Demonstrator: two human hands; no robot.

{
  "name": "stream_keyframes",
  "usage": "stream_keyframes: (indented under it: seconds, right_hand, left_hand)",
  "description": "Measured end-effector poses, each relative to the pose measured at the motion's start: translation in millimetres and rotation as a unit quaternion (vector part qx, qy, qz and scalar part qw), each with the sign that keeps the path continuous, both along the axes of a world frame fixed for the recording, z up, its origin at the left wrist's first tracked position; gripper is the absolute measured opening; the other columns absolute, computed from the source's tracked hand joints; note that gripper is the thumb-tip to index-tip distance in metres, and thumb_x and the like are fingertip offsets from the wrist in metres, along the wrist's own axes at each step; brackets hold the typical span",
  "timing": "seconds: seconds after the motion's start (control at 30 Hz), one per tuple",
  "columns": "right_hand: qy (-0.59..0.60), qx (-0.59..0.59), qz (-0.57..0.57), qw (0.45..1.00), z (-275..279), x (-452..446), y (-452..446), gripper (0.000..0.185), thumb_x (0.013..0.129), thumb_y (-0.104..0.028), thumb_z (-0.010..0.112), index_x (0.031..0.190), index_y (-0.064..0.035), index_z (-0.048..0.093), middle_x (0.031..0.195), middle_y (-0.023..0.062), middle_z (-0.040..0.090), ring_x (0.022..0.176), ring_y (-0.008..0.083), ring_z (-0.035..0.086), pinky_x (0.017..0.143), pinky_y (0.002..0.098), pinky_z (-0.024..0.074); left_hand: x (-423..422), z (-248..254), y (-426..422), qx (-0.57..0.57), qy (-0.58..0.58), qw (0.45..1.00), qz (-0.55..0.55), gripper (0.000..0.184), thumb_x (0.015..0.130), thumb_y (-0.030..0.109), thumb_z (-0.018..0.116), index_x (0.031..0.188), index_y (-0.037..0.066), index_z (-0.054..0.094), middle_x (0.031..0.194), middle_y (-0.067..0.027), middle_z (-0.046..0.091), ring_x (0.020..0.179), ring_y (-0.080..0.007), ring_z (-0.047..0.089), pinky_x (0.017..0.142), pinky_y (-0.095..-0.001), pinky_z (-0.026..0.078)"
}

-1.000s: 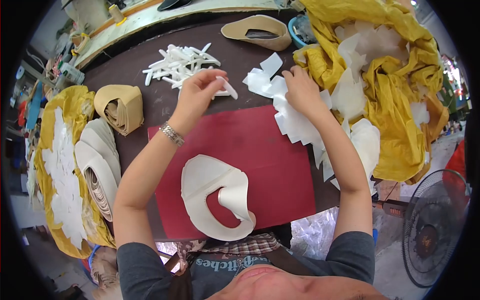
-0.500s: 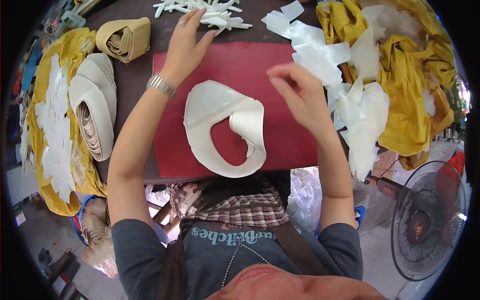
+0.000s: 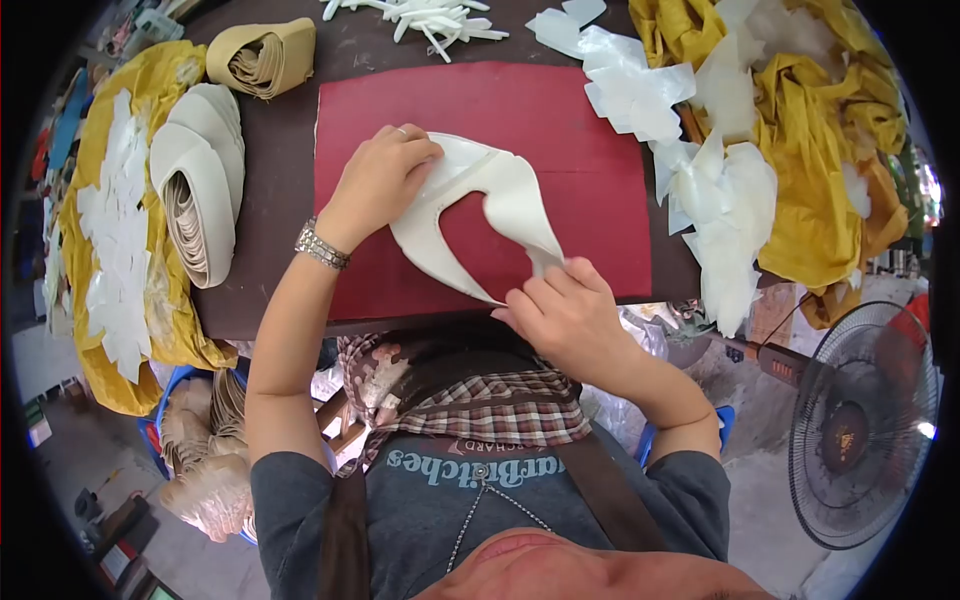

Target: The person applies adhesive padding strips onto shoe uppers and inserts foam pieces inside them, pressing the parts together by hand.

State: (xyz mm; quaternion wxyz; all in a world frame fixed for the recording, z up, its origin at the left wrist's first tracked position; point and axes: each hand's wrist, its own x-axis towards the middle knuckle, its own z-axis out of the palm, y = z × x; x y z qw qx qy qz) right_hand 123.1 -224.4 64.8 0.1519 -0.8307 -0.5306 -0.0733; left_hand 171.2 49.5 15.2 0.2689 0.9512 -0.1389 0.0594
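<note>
A white, curved shoe upper (image 3: 515,205) lies over a red mat (image 3: 600,215), with a large opening in its middle. My left hand (image 3: 383,185), with a metal watch on the wrist, is closed on its upper left edge. My right hand (image 3: 568,318) grips its lower right end at the mat's front edge, fingers wrapped round it. The upper bends and twists near the right hand, and the part under those fingers is hidden.
On the left stand a stack of white uppers (image 3: 205,200) and a folded beige stack (image 3: 290,60). White strips (image 3: 440,18) lie at the back. Thin white sheets (image 3: 640,95) and yellow cloth (image 3: 805,190) cover the right side. A fan (image 3: 855,425) stands at the lower right.
Both hands have come down from above and beside the upper and closed on it. The upper has been pulled out of its rolled ring shape and shifted slightly up on the mat.
</note>
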Motion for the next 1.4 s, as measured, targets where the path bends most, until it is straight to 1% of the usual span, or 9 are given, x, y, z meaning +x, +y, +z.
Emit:
stream_keyframes:
  seconds: [0.2,0.3,0.47,0.63,0.73,0.8,1.1,1.27,1.4]
  right_hand:
    - [0.112,0.047,-0.045,0.992,-13,-30,3,0.022,0.082,-0.018,0.069,0.071,-0.0098,0.053,0.060,0.0031,0.048,0.054,0.0197,0.050,0.061,0.0328,0.0369]
    - [0.106,0.029,-0.026,0.994,-5,-20,8,0.021,0.084,-0.020,0.068,0.073,-0.0100,0.053,0.064,0.0034,0.049,0.058,0.0200,0.053,0.057,0.0342,0.0396]
    - [0.071,0.057,-0.041,0.995,25,5,19,0.015,0.082,-0.017,0.070,0.082,-0.0072,0.058,0.068,0.0048,0.049,0.062,0.0212,0.054,0.055,0.0355,0.0427]
    - [0.059,0.053,-0.055,0.995,-8,15,20,0.024,0.083,-0.007,0.065,0.106,0.0004,0.063,0.079,0.0093,0.054,0.071,0.0252,0.055,0.062,0.0380,0.0443]
    - [0.067,0.033,-0.089,0.993,-5,18,13,0.028,0.086,-0.007,0.063,0.112,0.0024,0.061,0.087,0.0122,0.058,0.079,0.0295,0.056,0.070,0.0406,0.0460]
    - [0.049,0.045,-0.118,0.991,4,19,18,0.029,0.086,-0.009,0.063,0.113,0.0026,0.060,0.090,0.0124,0.059,0.083,0.0304,0.057,0.074,0.0416,0.0460]
    - [0.114,-0.026,-0.113,0.987,9,19,26,0.030,0.083,-0.024,0.069,0.104,-0.0030,0.063,0.084,0.0111,0.059,0.080,0.0298,0.057,0.071,0.0409,0.0447]
    - [0.137,-0.068,-0.104,0.983,13,18,32,0.028,0.079,-0.026,0.073,0.092,-0.0040,0.061,0.081,0.0116,0.059,0.077,0.0318,0.058,0.067,0.0420,0.0441]
    - [0.122,-0.049,-0.097,0.987,9,15,38,0.025,0.081,-0.027,0.071,0.088,-0.0052,0.060,0.076,0.0098,0.059,0.073,0.0295,0.058,0.065,0.0410,0.0449]
  left_hand:
    - [-2,-3,-2,-0.021,0.010,1.000,0.000,0.020,0.085,0.001,0.058,0.102,0.004,0.066,0.107,-0.0103,0.064,0.095,-0.0283,0.060,0.084,-0.0373,0.049]
    - [-7,5,-1,-0.144,0.022,0.989,0.036,0.022,0.087,0.001,0.057,0.107,0.002,0.065,0.112,-0.0119,0.063,0.098,-0.0277,0.062,0.083,-0.0353,0.049]
    - [-86,39,-21,-0.191,-0.146,0.957,0.165,0.026,0.082,-0.002,0.064,0.108,0.002,0.065,0.107,-0.0153,0.065,0.100,-0.0303,0.064,0.087,-0.0355,0.050]
    - [-166,10,41,0.044,-0.303,0.842,0.444,0.020,0.077,-0.002,0.070,0.096,0.003,0.067,0.093,-0.0125,0.065,0.086,-0.0305,0.061,0.077,-0.0394,0.050]
    - [-185,9,91,0.103,-0.286,0.775,0.554,0.022,0.076,0.005,0.075,0.095,0.005,0.065,0.093,-0.0115,0.061,0.101,-0.0329,0.055,0.088,-0.0419,0.044]
    - [-197,9,121,0.159,-0.222,0.838,0.472,0.019,0.075,0.006,0.074,0.091,0.005,0.064,0.093,-0.0096,0.061,0.103,-0.0338,0.055,0.091,-0.0432,0.042]
    - [-186,8,98,0.096,-0.276,0.830,0.475,0.018,0.078,0.001,0.070,0.094,0.005,0.065,0.097,-0.0098,0.063,0.102,-0.0322,0.057,0.088,-0.0419,0.045]
    - [-82,19,75,0.012,-0.316,0.885,0.341,0.022,0.078,0.005,0.073,0.098,0.005,0.066,0.097,-0.0114,0.062,0.092,-0.0307,0.059,0.080,-0.0383,0.048]
    - [29,19,96,0.062,-0.319,0.847,0.422,0.027,0.078,0.021,0.076,0.097,0.006,0.064,0.105,-0.0118,0.057,0.092,-0.0307,0.056,0.082,-0.0415,0.044]
